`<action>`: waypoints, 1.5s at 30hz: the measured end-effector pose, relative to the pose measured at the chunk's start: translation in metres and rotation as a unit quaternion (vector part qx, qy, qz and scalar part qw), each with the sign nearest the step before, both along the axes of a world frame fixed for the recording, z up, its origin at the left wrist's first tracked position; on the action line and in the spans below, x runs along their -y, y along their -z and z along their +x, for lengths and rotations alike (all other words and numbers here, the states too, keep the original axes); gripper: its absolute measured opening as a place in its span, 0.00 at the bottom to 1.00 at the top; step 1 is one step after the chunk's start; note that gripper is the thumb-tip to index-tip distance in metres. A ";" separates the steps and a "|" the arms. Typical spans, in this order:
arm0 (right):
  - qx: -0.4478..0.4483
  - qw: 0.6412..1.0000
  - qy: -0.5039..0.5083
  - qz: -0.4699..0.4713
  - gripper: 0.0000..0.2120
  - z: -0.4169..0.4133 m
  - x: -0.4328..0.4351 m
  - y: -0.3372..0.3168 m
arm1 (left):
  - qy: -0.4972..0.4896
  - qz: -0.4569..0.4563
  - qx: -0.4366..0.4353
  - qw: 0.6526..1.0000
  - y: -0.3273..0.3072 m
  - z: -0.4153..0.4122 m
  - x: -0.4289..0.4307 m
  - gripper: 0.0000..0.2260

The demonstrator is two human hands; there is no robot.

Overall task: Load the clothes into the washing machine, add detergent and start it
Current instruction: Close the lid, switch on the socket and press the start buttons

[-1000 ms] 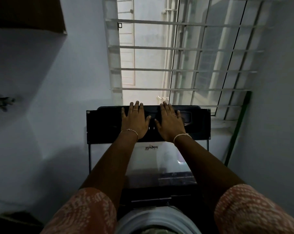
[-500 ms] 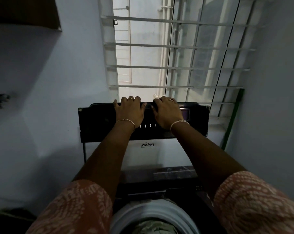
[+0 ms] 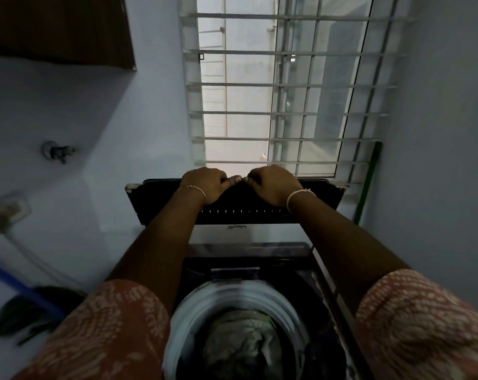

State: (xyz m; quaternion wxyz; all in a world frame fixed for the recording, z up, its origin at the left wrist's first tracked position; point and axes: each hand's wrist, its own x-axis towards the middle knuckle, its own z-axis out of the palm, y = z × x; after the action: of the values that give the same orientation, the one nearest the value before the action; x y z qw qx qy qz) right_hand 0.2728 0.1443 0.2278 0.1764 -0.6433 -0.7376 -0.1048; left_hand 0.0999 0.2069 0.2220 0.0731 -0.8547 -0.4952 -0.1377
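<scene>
Far left on the pale wall sits a small metal tap (image 3: 57,151), well apart from my work. My left hand (image 3: 205,185) has its fingers curled over the top edge of the flat black washing-machine lid (image 3: 320,196), which stands raised and nearly upright in front of the white barred window grille (image 3: 287,83). My right hand (image 3: 273,185) grips the same edge just beside it, the two thumb tips almost meeting. Both hands hold the middle of the lid, and neither is nearer than the other.

The lid's long axis runs left to right, across my arms. Its hinge end is below the grip. Lower and toward me lies the round white-rimmed drum (image 3: 188,314) with a heap of pale crumpled clothes (image 3: 240,344) in it. I judge the lid must swing forward and down over that drum, so the pull comes toward me, even on both sides. I see no detergent. A thin green pole (image 3: 368,185) leans in the right corner, near the lid's end.
</scene>
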 end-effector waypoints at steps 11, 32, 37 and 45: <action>0.042 0.979 -0.079 -0.185 0.22 -0.023 0.139 0.077 | 0.020 -0.136 -0.056 0.989 0.075 -0.052 0.141 0.30; -0.102 0.937 0.014 -0.334 0.39 -0.020 0.170 0.234 | 0.051 -0.231 -0.075 0.969 0.233 -0.072 0.192 0.43; -0.062 0.950 0.032 -0.303 0.29 -0.022 0.171 0.257 | 0.013 -0.213 -0.062 0.975 0.253 -0.065 0.192 0.35; -0.005 0.980 0.052 -0.193 0.20 -0.031 0.185 0.278 | -0.028 -0.115 -0.030 0.993 0.277 -0.058 0.198 0.26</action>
State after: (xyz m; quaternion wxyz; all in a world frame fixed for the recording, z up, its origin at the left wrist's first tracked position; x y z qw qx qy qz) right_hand 0.2416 -0.0403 -0.0507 0.0470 -0.7034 -0.7085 0.0334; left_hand 0.0424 0.0087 -0.0551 -0.0070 -0.8469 -0.5291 -0.0523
